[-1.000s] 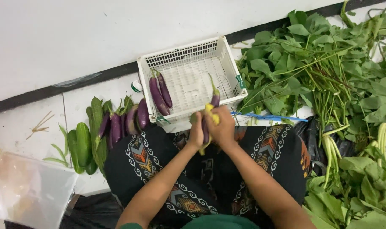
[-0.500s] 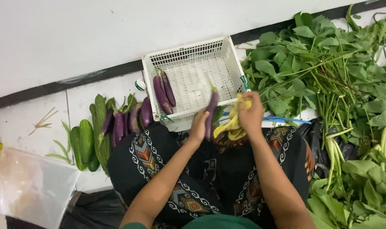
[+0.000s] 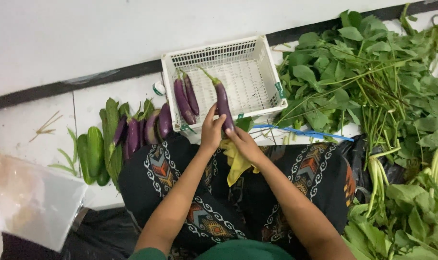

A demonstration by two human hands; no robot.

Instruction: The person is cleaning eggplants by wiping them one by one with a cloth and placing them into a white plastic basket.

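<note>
Your left hand [image 3: 212,131] and right hand [image 3: 243,142] both grip one eggplant [image 3: 223,102] over basket [image 3: 222,82] rim; yellow cloth [image 3: 235,161] under right hand.

Floor: white tiles [image 3: 45,130] with thin grey grout lines, evenly lit, no hard shadows. Far side: a plain white wall [image 3: 84,33], meeting the floor along a dark strip [image 3: 60,86] running left to right and rising toward the right. Near left: black sheeting [image 3: 103,236] lies on the tiles. No windows or furniture in view.
</note>
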